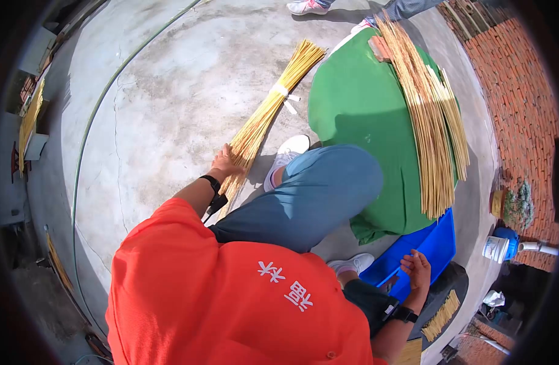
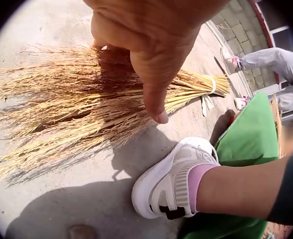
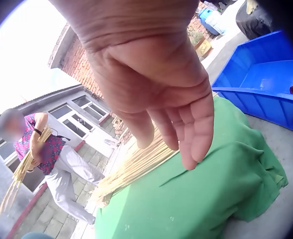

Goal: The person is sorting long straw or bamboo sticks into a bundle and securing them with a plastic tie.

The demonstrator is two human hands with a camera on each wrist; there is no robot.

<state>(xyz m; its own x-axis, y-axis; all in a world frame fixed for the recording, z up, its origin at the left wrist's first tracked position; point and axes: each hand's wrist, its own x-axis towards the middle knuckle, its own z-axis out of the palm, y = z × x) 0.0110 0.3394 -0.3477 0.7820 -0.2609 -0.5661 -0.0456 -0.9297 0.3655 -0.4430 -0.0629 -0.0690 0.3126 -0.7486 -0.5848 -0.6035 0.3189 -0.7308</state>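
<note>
A bundle of yellow straw-like stalks [image 1: 268, 109], tied with a white strip [image 1: 280, 90], lies on the concrete. My left hand [image 1: 228, 163] is at its bushy end. In the left wrist view, the left thumb [image 2: 156, 102] points down straight along one side of the stalks, while the fingers are mostly hidden behind the hand. Away to the right, my right hand [image 1: 416, 267] is raised beside the blue bin [image 1: 434, 243], fingers loosely bent and holding nothing. Beyond it in the right wrist view, long stalks [image 3: 141, 164] lie over a green cloth [image 3: 196, 199].
On the green cloth, a brick [image 1: 380, 48] lies by the stalk ends. Another person [image 3: 49, 154] stands beyond it, holding stalks. A hose [image 1: 87, 140] runs along the left. More short stalks [image 1: 440, 316] lie beyond the bin, and a brick wall [image 1: 517, 79] borders the right.
</note>
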